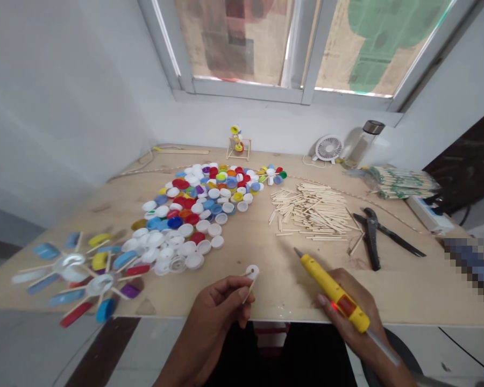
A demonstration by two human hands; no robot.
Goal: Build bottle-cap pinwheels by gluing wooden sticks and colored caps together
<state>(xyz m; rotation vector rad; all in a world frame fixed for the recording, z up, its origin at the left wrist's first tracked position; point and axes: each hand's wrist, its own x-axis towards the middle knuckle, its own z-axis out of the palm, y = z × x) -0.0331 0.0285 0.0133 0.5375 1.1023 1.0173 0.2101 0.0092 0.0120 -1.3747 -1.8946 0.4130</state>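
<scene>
My left hand (221,302) is closed at the table's near edge, pinching a thin wooden stick with a white bottle cap (252,271) fixed at its far end. My right hand (349,306) is wrapped round a yellow pen-shaped tool (333,293) with a red button; its metal tip points up and left, a short way from the cap, not touching it. Ahead of my left hand lies a wide spread of coloured and white bottle caps (204,207). A heap of short wooden sticks (312,212) lies ahead of my right hand.
Two pinwheel shapes of caps and sticks (83,274) lie at the left edge of the wooden table (407,285). Black pliers (373,236) lie right of the sticks. At the back stand a small cap figure (237,142), a white fan (328,149), a bottle (363,142) and bagged sticks (401,181).
</scene>
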